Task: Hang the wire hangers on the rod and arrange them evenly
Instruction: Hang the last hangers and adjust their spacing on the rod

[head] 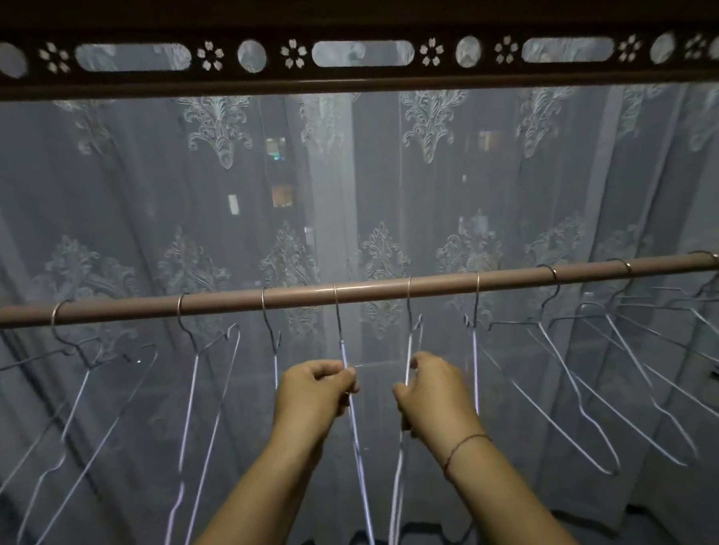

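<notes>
Our left hand (314, 393) and right hand (432, 389) pinch two thin silver wire hangers (339, 327), probably light and springy, just under their necks.

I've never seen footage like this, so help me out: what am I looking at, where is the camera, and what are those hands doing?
There is no machine here. A person wears one camera on the head, looking forward and down at their own hands. A rod runs across in front of a lace curtain. Nine wire hangers are in view, hooked over it. The left hand grips the fourth hanger from the left, and the right hand grips the fifth hanger.
</notes>
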A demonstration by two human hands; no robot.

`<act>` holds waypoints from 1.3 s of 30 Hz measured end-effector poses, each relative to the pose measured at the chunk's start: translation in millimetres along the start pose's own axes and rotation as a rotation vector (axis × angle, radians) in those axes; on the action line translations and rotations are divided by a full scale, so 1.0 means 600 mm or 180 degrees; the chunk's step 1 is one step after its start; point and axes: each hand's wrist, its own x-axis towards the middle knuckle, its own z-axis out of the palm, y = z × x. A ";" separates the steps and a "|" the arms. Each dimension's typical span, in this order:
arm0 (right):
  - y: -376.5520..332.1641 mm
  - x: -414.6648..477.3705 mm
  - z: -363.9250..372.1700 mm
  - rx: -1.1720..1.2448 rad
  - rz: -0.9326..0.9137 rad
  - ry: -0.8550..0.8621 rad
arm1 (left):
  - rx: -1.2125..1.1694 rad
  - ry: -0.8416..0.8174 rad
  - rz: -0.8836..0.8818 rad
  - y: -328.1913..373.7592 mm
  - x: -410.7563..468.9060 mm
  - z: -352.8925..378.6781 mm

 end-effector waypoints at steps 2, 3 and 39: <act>-0.008 0.000 0.007 -0.0048 -0.0082 -0.0056 | -0.0003 0.0063 0.0054 -0.002 0.003 -0.009; -0.012 -0.001 0.010 -0.0059 -0.0128 -0.0079 | -0.0009 0.0095 0.0068 -0.003 0.005 -0.013; -0.153 -0.060 0.071 0.0236 -0.0767 0.0052 | 0.0933 0.1025 0.0406 -0.032 0.023 -0.234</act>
